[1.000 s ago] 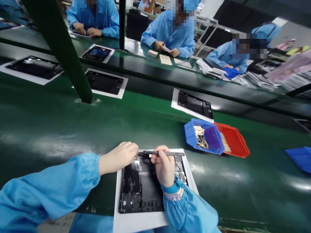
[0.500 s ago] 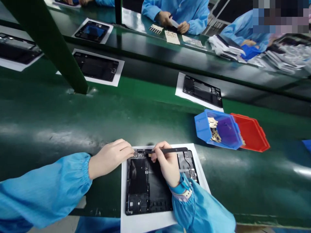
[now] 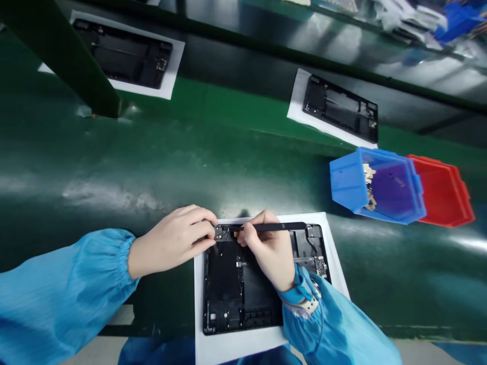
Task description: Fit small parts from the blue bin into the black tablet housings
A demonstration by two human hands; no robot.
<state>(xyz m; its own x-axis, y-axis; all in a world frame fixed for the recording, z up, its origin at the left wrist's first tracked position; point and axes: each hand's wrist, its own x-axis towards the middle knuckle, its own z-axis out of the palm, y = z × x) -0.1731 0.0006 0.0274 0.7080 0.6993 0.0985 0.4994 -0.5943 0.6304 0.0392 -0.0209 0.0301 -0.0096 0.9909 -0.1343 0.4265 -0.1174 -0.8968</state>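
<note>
A black tablet housing (image 3: 262, 299) lies on a white sheet (image 3: 236, 344) in front of me. My left hand (image 3: 178, 235) has its curled fingers and thumb closed on the housing's upper left corner. In my right hand (image 3: 270, 248) black tweezers (image 3: 285, 226) are held like a pen, lying almost level along the housing's top edge. The tweezers' tips point left, toward a small metal part at that corner. A small tan piece (image 3: 236, 233) shows beside my right fingertips; whether I touch it is unclear. My right hand covers part of the housing's middle.
To the right stand a blue bin (image 3: 346, 185) with small gold-coloured parts (image 3: 369, 187) and a red bin (image 3: 443, 195). More tablet housings (image 3: 125, 53) (image 3: 342, 109) lie on white sheets farther back. A green post (image 3: 76, 61) rises at upper left from the green bench (image 3: 182, 152).
My view has tipped down, so the people across the bench have left the picture. Both hands stay at the housing's top edge, and the tweezers remain in my right hand.
</note>
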